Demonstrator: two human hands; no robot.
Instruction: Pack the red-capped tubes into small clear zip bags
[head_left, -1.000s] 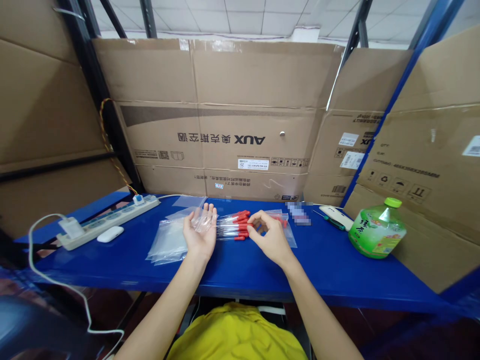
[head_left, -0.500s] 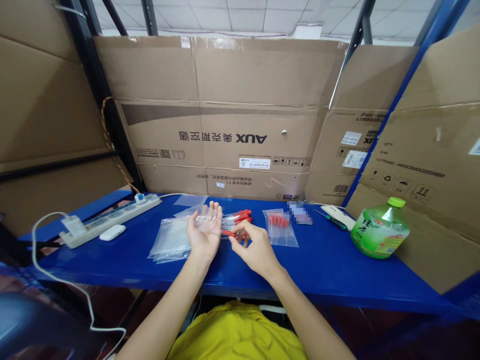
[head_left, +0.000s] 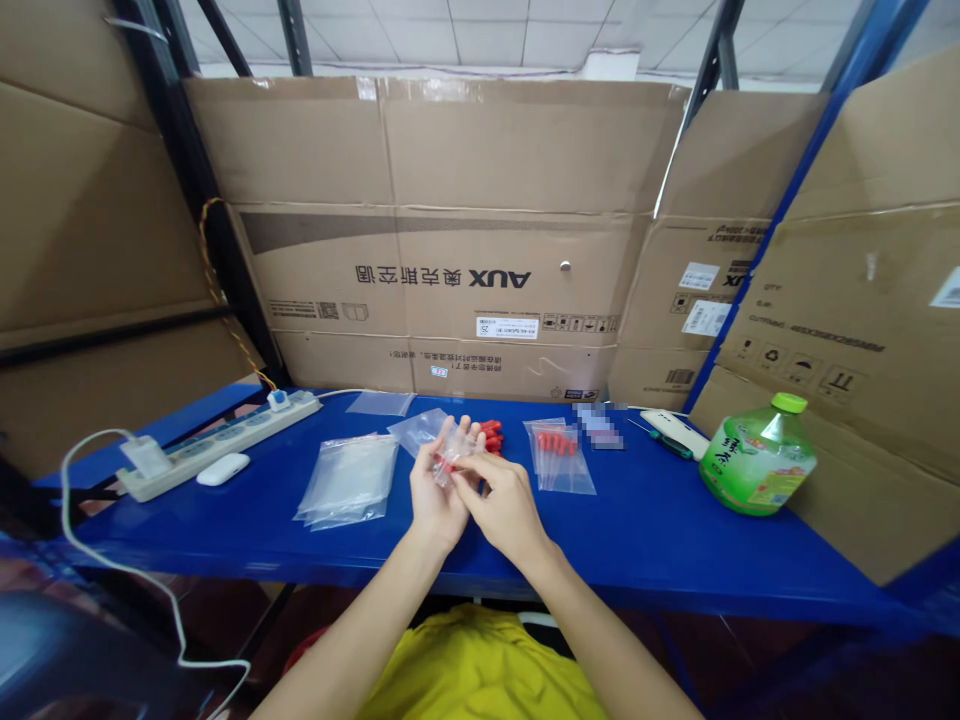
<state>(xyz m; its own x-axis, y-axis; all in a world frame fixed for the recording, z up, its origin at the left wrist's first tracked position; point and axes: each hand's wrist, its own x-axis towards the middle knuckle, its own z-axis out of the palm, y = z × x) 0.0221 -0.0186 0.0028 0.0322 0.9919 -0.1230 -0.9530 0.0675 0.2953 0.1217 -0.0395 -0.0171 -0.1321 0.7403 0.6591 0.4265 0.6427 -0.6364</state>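
My left hand (head_left: 439,495) is turned palm up, its fingers curled around a crumpled clear plastic bag (head_left: 416,430). A slim red-ended stick (head_left: 448,467) lies across that palm at the bag. My right hand (head_left: 506,500) pinches it from the right with thumb and fingers, which partly hide it. Just behind the hands lies a bundle of red-ended sticks (head_left: 493,436), mostly covered by my fingers. Left of my left hand is a stack of flat clear plastic bags (head_left: 349,480). To the right, filled clear bags (head_left: 556,465) show several red ends.
A power strip (head_left: 217,445) and a white earbud case (head_left: 223,469) occupy the left side of the blue table (head_left: 637,560). On the right stand a green bottle (head_left: 757,460) and a green-handled screwdriver (head_left: 671,445). Cardboard panels (head_left: 450,150) wall the back and sides.
My left hand has moved right, and its fingers have curled around the bag. The red-ended stick in my right hand now lies over the left palm, and the hands touch.
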